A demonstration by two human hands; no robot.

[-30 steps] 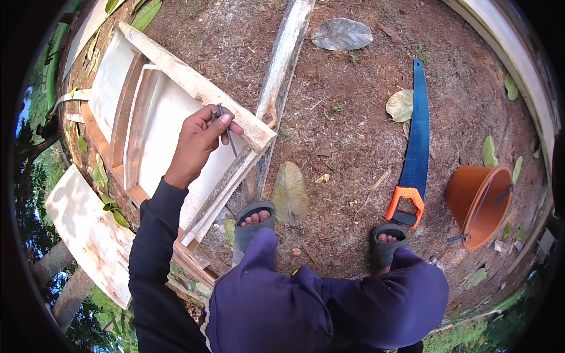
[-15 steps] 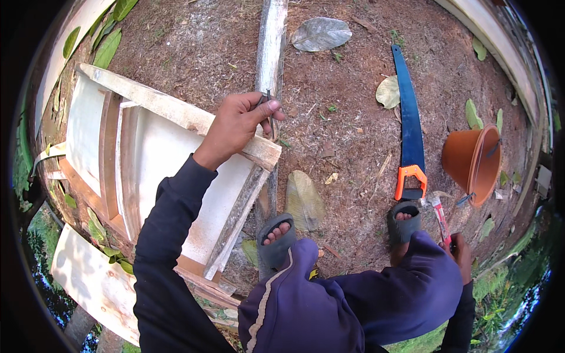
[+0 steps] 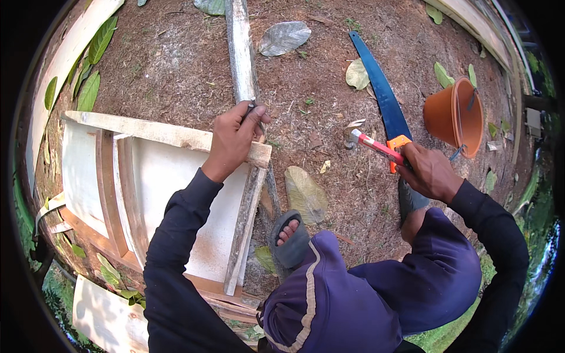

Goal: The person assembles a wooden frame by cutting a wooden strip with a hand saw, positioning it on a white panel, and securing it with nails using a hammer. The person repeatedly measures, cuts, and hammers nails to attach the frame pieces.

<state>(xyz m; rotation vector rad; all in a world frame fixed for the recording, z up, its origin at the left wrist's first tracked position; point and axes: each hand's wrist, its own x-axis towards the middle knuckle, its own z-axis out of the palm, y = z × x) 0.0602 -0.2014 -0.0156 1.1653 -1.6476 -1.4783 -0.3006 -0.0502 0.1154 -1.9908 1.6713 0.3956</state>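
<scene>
My left hand (image 3: 231, 140) is closed, pinching dark nails (image 3: 251, 108) at the corner of a wooden frame (image 3: 159, 130). The frame lies to the left, with rough battens nailed over white panels. How many nails I hold cannot be made out. My right hand (image 3: 432, 170) grips a hammer (image 3: 381, 148) by its red handle, its head pointing left above the ground. Under the hammer and right hand lies a handsaw (image 3: 385, 94) with a dark blue blade and an orange handle, partly covered by them.
An orange-brown bucket (image 3: 440, 117) leans on its side at the right. A long timber (image 3: 240, 53) runs away from the frame's corner. Dry leaves (image 3: 306, 197) are scattered on the soil. A pale board (image 3: 109, 312) lies at the lower left, and my sandalled foot (image 3: 289, 238) is beside the frame.
My right hand has lifted the hammer from beside my right leg up and leftward over the saw's handle. My left hand stays at the frame's corner with the nails. The view has shifted.
</scene>
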